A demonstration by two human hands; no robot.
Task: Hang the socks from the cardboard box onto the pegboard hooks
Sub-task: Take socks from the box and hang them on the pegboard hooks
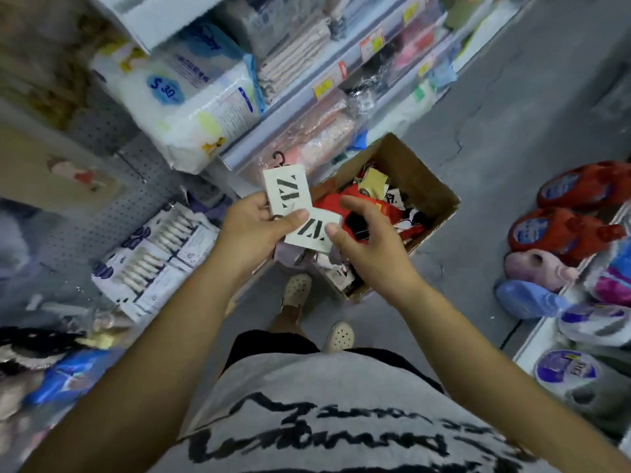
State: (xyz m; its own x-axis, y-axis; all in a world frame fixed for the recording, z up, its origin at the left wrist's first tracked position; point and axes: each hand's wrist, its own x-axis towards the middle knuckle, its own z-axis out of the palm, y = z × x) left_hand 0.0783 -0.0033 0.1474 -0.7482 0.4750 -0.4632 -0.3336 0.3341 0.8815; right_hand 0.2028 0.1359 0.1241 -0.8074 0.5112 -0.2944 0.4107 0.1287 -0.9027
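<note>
Two sock packs with cream header cards printed in black letters sit between the hands above the near corner of the cardboard box (418,180). The upper sock pack (286,189) has a black hanger hook at its top; the lower sock pack (312,230) lies tilted beneath it. The box stands on the grey floor (512,114), full of mixed socks in red, black and white. To its left a pegboard (112,186) carries cotton-swab packs (160,254); shelves beyond hold a diaper pack (191,97) and folded cloths. Red detergent bottles (573,213) stand at right. The left hand (254,228) is closed around both cards, thumb on top. The right hand (367,233) is half open, its thumb touching the lower card's edge.
</note>
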